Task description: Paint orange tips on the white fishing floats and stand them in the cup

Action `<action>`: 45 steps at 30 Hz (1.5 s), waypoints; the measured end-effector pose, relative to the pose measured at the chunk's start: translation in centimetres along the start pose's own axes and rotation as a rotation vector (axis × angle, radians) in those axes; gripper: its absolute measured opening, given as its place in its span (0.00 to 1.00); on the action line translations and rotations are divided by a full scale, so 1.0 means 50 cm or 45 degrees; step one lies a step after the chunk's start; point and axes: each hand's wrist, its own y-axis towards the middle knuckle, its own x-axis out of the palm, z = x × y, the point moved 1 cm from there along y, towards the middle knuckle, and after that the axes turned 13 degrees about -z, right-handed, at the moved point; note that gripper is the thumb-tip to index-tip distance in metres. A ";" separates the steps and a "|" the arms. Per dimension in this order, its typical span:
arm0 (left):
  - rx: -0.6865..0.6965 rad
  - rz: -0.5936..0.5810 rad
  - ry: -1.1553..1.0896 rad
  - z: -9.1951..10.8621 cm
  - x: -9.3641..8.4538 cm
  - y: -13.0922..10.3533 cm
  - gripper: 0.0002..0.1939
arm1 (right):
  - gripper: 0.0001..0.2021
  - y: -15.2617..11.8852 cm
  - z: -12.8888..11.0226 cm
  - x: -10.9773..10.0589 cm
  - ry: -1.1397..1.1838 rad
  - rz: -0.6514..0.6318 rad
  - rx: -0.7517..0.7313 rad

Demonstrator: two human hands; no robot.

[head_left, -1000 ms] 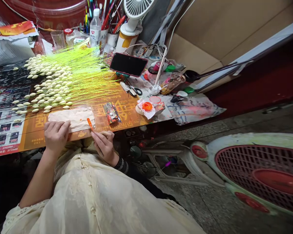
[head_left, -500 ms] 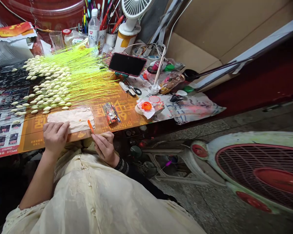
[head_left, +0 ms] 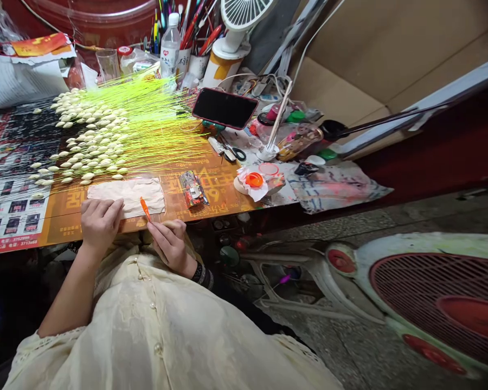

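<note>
Orange stick (head_left: 145, 208) sits pinched in the right hand (head_left: 171, 244), and the left hand (head_left: 100, 222), grip unclear, would best steady the cloth (head_left: 136, 192).

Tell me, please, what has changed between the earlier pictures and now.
The slim orange piece held in the right hand has shifted left relative to the pale cloth; nothing was taken up or released. The left hand stays at the cloth's near left corner.
</note>
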 end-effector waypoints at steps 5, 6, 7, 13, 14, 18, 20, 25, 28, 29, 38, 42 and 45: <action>-0.027 -0.011 -0.031 0.000 0.003 -0.003 0.09 | 0.28 0.000 0.000 0.004 -0.012 -0.010 0.007; -0.039 -0.022 -0.040 -0.001 0.005 -0.004 0.09 | 0.28 -0.001 0.000 0.004 -0.004 -0.003 0.007; -0.052 -0.034 -0.049 -0.002 0.006 -0.006 0.09 | 0.28 -0.001 0.000 0.005 0.001 0.003 0.010; -0.077 -0.057 -0.069 -0.005 0.009 -0.009 0.09 | 0.28 -0.001 0.000 0.001 0.019 0.015 0.027; -0.071 -0.052 -0.070 -0.005 0.009 -0.008 0.09 | 0.27 0.000 0.000 -0.001 0.022 0.022 0.025; -0.057 -0.037 -0.078 -0.004 0.005 -0.005 0.09 | 0.26 0.005 -0.003 -0.009 0.018 0.043 0.007; -0.046 -0.026 -0.067 -0.003 0.004 -0.005 0.08 | 0.27 0.005 -0.003 -0.011 0.034 0.079 -0.011; -0.070 -0.050 -0.073 0.000 0.004 -0.005 0.09 | 0.27 0.003 -0.007 -0.003 0.055 0.050 -0.062; -0.082 -0.060 -0.071 0.001 0.006 -0.008 0.09 | 0.26 0.004 -0.013 0.009 0.069 0.008 -0.105; -0.082 -0.060 -0.064 0.001 0.007 -0.009 0.09 | 0.26 0.005 -0.016 0.014 0.070 0.012 -0.115; -0.144 -0.098 -0.133 0.000 0.010 -0.014 0.10 | 0.24 0.005 -0.019 0.041 -0.016 -0.067 -0.060; -0.109 -0.075 -0.067 0.001 0.008 -0.014 0.09 | 0.26 0.008 -0.020 0.038 -0.003 -0.023 -0.071; -0.123 -0.084 -0.101 0.000 0.009 -0.015 0.10 | 0.26 0.004 -0.017 0.043 -0.001 -0.034 -0.071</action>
